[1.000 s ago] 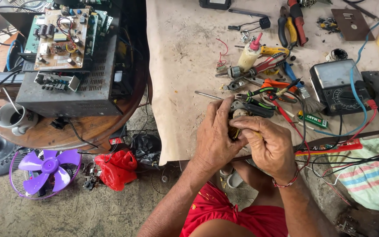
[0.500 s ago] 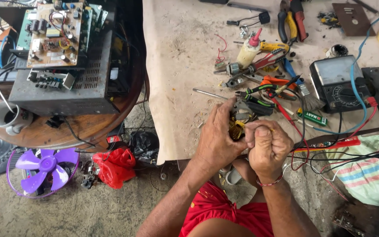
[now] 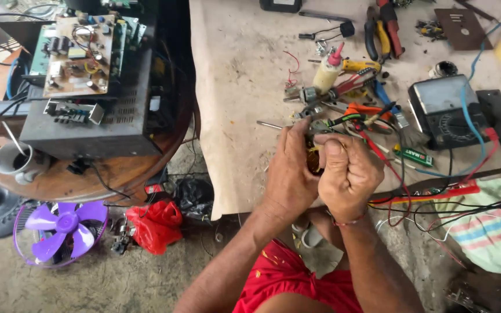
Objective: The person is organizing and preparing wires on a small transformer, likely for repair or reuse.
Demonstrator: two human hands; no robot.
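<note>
Copper-wound coil part sat pinched between my left hand and right hand, above worktop edge. Both sets of fingers closed around it. I judged fiddling step underway; next move needed steady grip, tools near multimeter.

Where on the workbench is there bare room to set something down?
The bench's left half is bare, between its left edge and the small bottle. Right of that, pliers, meter and wires crowd it. Both hands, left and right, grip a small part.
</note>
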